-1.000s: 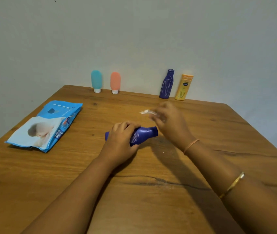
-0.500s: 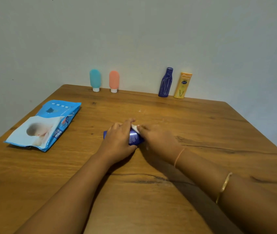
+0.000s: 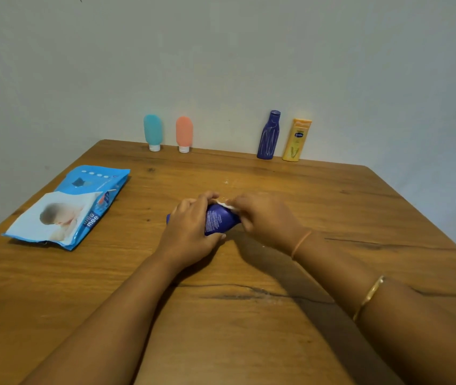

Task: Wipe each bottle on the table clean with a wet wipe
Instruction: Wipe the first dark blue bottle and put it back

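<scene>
Head view, looking forward and down over a wooden bench [image 3: 249, 343] set against a pale wall [image 3: 221, 51]. Near the bench centre, a dark blue bottle [image 3: 217, 222] lying on its side, white print on its label facing up, held between both hands. Left hand [image 3: 190, 232] laid over the bottle's left part, fingers [image 3: 204, 197] curled across the top and far side, thumb wrapped along the near side, clamped firmly on it. Right hand [image 3: 265, 218] at the bottle's right end, fingers bunched together and pinching a small white wet wipe [image 3: 228, 204] against the bottle's upper right edge; only a crumpled scrap of the wipe showing between the 2 hands. Right end of the bottle hidden under the right hand. Contact between bottle and bench underneath: cannot tell. Thin orange band [image 3: 300, 244] round the right wrist, gold bangle [image 3: 368, 297] farther up that forearm.

Along the far edge, close to the wall, 4 more bottles, all upright: teal bottle [image 3: 153, 132] and coral bottle [image 3: 184, 133] standing on white caps, near each other on the left; well apart to the right, a tall purple-blue bottle [image 3: 269, 136] with a yellow bottle [image 3: 297, 140] just beside it. On the left of the bench, well apart from the hands, a blue and white pack of wipes [image 3: 74, 207] lying flat, slightly crumpled, its long side angled toward the far edge.
</scene>
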The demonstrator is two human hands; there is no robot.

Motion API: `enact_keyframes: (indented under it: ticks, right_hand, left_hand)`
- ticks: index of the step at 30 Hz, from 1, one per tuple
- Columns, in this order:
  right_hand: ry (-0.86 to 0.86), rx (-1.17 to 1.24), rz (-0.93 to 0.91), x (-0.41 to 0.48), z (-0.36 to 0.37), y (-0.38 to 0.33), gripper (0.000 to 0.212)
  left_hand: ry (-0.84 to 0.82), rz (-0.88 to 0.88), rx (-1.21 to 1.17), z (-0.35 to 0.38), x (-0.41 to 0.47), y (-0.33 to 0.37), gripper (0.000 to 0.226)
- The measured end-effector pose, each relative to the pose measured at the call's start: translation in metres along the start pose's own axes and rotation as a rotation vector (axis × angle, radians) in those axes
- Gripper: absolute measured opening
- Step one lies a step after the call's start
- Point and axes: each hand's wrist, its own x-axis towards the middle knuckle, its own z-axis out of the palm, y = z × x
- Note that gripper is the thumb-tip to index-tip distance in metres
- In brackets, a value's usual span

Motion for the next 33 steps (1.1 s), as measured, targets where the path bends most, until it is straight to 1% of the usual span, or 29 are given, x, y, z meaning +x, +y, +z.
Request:
enact_keyframes:
  ticks: [2, 3, 5, 7, 9, 10, 11, 12, 13, 16, 17, 19, 20, 21, 23, 25, 27, 29, 31, 33]
  right_hand:
    - [-0.114, 0.307, 0.238, 0.015, -0.016, -0.002, 0.021]
    - [-0.128, 0.482, 0.347, 0.019, -0.022, -0.001, 0.020]
    - [-0.088, 0.875, 0.559, 0.024, -0.028, 0.000, 0.016]
    - [-0.004, 1.288, 0.732, 0.025, -0.028, 0.000, 0.019]
    - [0.112, 1.666, 0.830, 0.025, -0.022, -0.002, 0.027]
    - [0.161, 1.773, 0.833, 0.025, -0.020, -0.006, 0.026]
    - [0.199, 1.804, 0.815, 0.025, -0.015, -0.010, 0.023]
    - [0.229, 1.770, 0.774, 0.025, -0.009, -0.017, 0.021]
    - [0.258, 1.667, 0.721, 0.024, -0.002, -0.025, 0.019]
    - [0.382, 1.116, 0.486, 0.021, 0.018, -0.043, 0.019]
    - [0.418, 0.961, 0.388, 0.020, 0.022, -0.044, 0.023]
    - [0.438, 0.688, 0.174, 0.019, 0.026, -0.043, 0.048]
    - [0.441, 0.523, 0.072, 0.018, 0.026, -0.042, 0.056]
    - [0.445, 0.352, -0.010, 0.018, 0.027, -0.040, 0.058]
    - [0.466, 0.052, -0.133, 0.019, 0.024, -0.037, 0.048]
    - [0.446, -0.164, -0.239, 0.023, 0.020, -0.033, 0.043]
    - [0.407, -0.305, -0.302, 0.031, 0.012, -0.031, 0.039]
    - [0.392, -0.336, -0.262, 0.039, 0.006, -0.033, 0.034]
    - [0.400, -0.220, -0.166, 0.042, 0.007, -0.036, 0.036]
    - [0.417, -0.050, -0.101, 0.039, 0.013, -0.038, 0.044]
  left_hand:
    - [0.039, 0.040, -0.017, 0.002, -0.002, 0.002, 0.072]
    - [0.074, 0.074, -0.026, 0.003, -0.002, 0.002, 0.069]
    - [0.133, 0.099, -0.076, 0.005, -0.003, 0.003, 0.064]
    - [0.163, 0.040, -0.184, 0.006, -0.002, 0.004, 0.063]
    - [0.175, -0.040, -0.343, 0.006, 0.000, 0.004, 0.063]
    - [0.185, -0.068, -0.433, 0.005, 0.000, 0.006, 0.062]
    - [0.206, -0.086, -0.519, 0.005, 0.001, 0.007, 0.061]
    - [0.231, -0.105, -0.589, 0.005, 0.001, 0.009, 0.057]
    - [0.251, -0.126, -0.641, 0.004, 0.002, 0.009, 0.053]
    - [0.246, -0.177, -0.723, 0.002, 0.003, 0.006, 0.049]
    - [0.231, -0.187, -0.753, 0.001, 0.003, 0.003, 0.050]
    - [0.210, -0.209, -0.816, -0.003, 0.003, 0.000, 0.052]
    - [0.207, -0.220, -0.839, -0.005, 0.003, 0.001, 0.052]
    - [0.207, -0.232, -0.854, -0.006, 0.002, 0.001, 0.051]
    - [0.199, -0.233, -0.870, -0.007, 0.002, 0.004, 0.047]
    - [0.193, -0.198, -0.860, -0.007, 0.001, 0.009, 0.045]
    - [0.204, -0.173, -0.842, -0.005, 0.000, 0.013, 0.046]
    - [0.214, -0.157, -0.803, -0.002, 0.000, 0.015, 0.047]
    - [0.216, -0.161, -0.780, -0.001, 0.000, 0.017, 0.048]
    - [0.211, -0.201, -0.833, -0.003, 0.001, 0.017, 0.046]
